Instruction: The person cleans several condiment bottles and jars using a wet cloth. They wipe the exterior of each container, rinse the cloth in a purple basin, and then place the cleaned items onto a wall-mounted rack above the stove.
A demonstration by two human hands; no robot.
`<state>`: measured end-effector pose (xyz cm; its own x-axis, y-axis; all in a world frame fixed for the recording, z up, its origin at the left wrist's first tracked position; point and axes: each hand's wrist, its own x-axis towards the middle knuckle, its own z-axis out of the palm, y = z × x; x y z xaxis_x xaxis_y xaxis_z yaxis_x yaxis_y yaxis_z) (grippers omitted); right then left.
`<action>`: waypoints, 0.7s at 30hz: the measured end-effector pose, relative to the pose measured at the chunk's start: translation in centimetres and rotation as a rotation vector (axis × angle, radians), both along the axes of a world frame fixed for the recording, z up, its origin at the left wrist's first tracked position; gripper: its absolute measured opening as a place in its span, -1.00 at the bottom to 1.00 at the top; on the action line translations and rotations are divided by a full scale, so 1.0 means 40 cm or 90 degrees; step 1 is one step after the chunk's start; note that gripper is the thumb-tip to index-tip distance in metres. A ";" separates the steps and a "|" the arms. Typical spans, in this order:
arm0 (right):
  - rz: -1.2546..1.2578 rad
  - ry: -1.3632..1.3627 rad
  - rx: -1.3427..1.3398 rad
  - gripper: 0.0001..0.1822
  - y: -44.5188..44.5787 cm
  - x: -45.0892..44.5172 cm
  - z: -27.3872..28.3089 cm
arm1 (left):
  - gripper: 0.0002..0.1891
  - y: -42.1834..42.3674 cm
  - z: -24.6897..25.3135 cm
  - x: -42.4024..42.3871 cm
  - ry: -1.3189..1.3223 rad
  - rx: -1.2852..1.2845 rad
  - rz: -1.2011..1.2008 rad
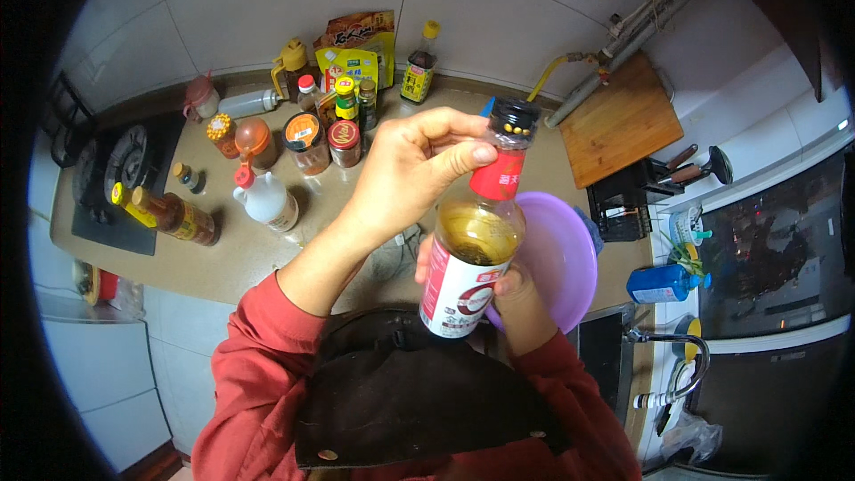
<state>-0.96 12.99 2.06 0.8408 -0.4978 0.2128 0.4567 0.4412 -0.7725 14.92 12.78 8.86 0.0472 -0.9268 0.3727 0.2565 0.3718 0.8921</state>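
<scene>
A clear sauce bottle with a black cap, red neck band and printed label is held up tilted above the counter. Dark liquid fills its lower part. My right hand wraps around the lower body from behind, so most of its fingers are hidden. My left hand pinches the neck just below the cap, thumb on the red band. A small blue piece shows behind the cap; what it is, I cannot tell. Beyond the bottle stands a purple plastic basin, partly covered by it.
Several seasoning bottles and jars, including a white jug and a brown bottle, stand to the left. A gas hob lies further left. A wooden cutting board, knife rack and sink faucet are on the right.
</scene>
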 end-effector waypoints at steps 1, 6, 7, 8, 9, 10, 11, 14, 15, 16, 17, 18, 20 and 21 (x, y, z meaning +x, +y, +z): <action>0.027 -0.027 0.028 -0.14 0.002 -0.002 -0.006 | -0.75 0.000 -0.001 -0.001 -0.086 -0.041 0.057; 0.106 -0.100 0.088 -0.17 0.009 -0.002 -0.033 | -0.76 -0.002 -0.001 -0.005 -0.352 -0.335 0.352; 0.117 -0.110 0.087 -0.18 0.010 -0.002 -0.036 | -0.76 0.001 0.005 -0.004 -0.383 -0.402 0.404; 0.146 -0.119 0.057 -0.19 -0.002 -0.001 -0.044 | -0.78 0.002 0.008 -0.002 -0.381 -0.420 0.397; 0.142 -0.116 0.048 -0.19 0.001 -0.001 -0.041 | -0.80 0.006 0.012 0.000 -0.379 -0.438 0.392; 0.139 -0.113 0.040 -0.20 0.006 -0.002 -0.033 | -0.81 0.010 0.017 0.003 -0.377 -0.456 0.388; 0.136 -0.111 0.031 -0.20 0.012 -0.002 -0.022 | -0.82 0.015 0.025 0.005 -0.375 -0.473 0.383; 0.065 -0.049 0.047 -0.18 0.046 -0.007 0.005 | -0.84 0.047 0.063 0.019 -0.374 -0.409 0.327; 0.057 -0.040 0.040 -0.18 0.050 -0.004 0.003 | -0.84 0.053 0.067 0.024 -0.381 -0.386 0.307; 0.065 -0.064 0.028 -0.18 0.056 0.005 -0.005 | -0.85 0.051 0.063 0.027 -0.381 -0.390 0.282; 0.073 -0.098 0.027 -0.19 0.063 0.013 -0.024 | -0.84 0.050 0.057 0.028 -0.381 -0.402 0.249; 0.048 -0.112 0.046 -0.18 0.081 0.016 -0.028 | -0.83 0.052 0.053 0.028 -0.381 -0.413 0.214; 0.017 -0.092 0.049 -0.20 0.098 0.016 -0.026 | -0.82 0.059 0.052 0.024 -0.371 -0.410 0.174; 0.006 -0.059 0.035 -0.20 0.104 0.007 -0.024 | -0.82 0.061 0.051 0.020 -0.366 -0.414 0.164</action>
<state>-0.66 17.14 1.11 0.8229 -0.5038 0.2626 0.5215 0.4866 -0.7009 15.73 15.23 10.88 -0.1304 -0.5110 0.8496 -0.3247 0.8317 0.4504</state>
